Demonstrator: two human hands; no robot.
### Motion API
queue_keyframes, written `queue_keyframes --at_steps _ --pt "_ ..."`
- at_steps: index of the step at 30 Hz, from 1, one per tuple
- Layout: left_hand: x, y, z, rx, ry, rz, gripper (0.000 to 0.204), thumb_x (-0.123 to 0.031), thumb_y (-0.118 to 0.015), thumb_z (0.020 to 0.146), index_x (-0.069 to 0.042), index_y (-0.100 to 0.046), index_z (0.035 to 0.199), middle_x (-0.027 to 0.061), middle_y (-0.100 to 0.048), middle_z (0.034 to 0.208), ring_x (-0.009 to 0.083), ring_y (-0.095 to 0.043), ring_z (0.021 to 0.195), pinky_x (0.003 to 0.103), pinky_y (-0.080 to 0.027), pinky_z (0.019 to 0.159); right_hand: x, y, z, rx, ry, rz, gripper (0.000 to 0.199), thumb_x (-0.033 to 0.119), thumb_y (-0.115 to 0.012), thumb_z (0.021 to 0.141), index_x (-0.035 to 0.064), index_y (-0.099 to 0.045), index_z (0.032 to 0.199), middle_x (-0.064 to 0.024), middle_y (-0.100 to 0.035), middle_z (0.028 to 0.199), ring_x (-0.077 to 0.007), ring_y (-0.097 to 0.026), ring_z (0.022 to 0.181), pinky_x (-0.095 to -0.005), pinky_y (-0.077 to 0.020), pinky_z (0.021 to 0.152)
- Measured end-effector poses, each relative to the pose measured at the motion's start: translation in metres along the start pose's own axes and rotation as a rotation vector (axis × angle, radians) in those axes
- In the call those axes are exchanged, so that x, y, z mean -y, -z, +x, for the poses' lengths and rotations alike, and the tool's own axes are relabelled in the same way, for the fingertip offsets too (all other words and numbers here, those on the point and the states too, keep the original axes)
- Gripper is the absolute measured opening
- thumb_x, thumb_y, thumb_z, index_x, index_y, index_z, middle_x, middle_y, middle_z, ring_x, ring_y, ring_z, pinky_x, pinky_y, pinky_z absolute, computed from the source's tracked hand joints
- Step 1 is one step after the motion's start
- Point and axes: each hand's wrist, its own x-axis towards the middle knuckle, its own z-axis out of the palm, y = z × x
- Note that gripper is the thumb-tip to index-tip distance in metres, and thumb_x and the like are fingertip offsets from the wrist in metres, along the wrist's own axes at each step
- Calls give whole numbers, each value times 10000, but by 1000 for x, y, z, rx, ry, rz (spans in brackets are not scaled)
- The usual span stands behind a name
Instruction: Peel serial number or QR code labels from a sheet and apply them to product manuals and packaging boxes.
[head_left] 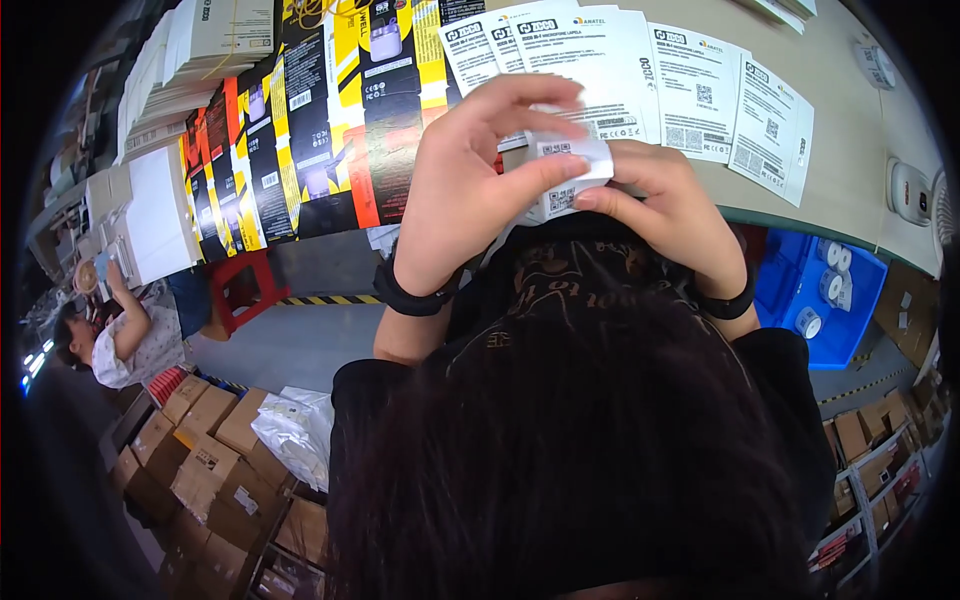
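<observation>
White paper label strip w/ black square codes (561,197) is pinched btwn bare left hand (460,170) & bare right hand (662,192), approx. over near edge of beige table (845,90). Prob. partway: two rightmost white printed sheets (690,118) show square codes; none visible on rest, partly hidden. Codes face up; long axis approx. near-to-far, ends unclear.

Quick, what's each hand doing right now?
Left hand: curled, thumb on the labels; can't tell if it's gripping them.
Right hand: closed, holding the labels.
</observation>
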Motion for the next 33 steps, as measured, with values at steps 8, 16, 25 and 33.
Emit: queue_keyframes --at_steps 8,16,25,33 --pt "12 4 0 -49 -49 96 316 -6 -664 688 17 -580 992 66 -604 844 99 -568 791 215 -462 693 -8 -5 -2 -104 165 -203 164 87 -648 720 -1 -591 845 -98 -574 748 -246 -534 667 -294 -416 608" --pt "14 -7 -4 -196 -127 -53 169 5 -676 684 14 -623 845 44 -590 727 80 -550 691 196 -438 609 4 -8 2 -374 27 186 128 12 -634 724 -19 -578 835 -47 -549 752 -134 -525 701 -239 -416 652" --pt "16 -9 -1 -240 -110 220 121 -60 -691 697 22 -628 758 48 -613 683 54 -531 607 198 -400 517 -6 -3 0 -429 -64 386 62 -17 -609 756 -17 -559 793 -40 -543 811 -107 -508 752 -217 -399 704" --pt "10 -3 -3 -118 -13 159 151 -109 -696 695 12 -637 762 46 -618 677 65 -540 610 204 -411 537 -9 11 11 -862 80 595 343 -9 -620 750 19 -512 1075 -41 -579 777 -118 -555 786 -238 -441 747"
